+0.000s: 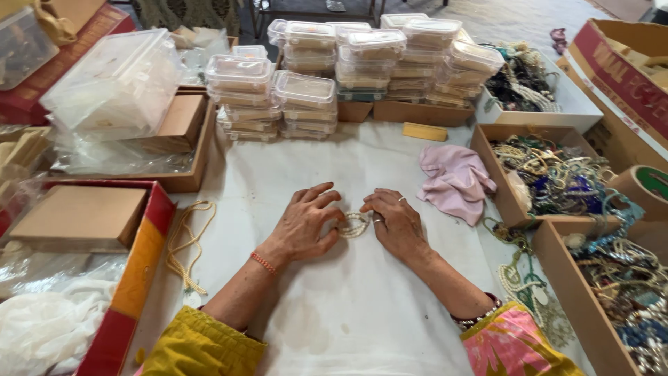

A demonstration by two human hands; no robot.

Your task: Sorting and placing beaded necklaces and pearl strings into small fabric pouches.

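Two hands meet over a small coil of pale beads [353, 224] lying mid-cloth: the left hand [306, 226] presses its fingers on one side, the right hand [396, 221] pinches the other, both closed lightly on it. Coiling looks under way; a container seems needed next. Stacked clear lidded boxes [306, 104] line the far edge of the white cloth [348, 313]; a red-sided carton [149, 230] sits left.

White cloth [362, 306] carries pearl coil [353, 225], pink rag [456, 179], yellow cord [182, 244], stacked clear boxes [306, 104], cardboard trays [518, 202].
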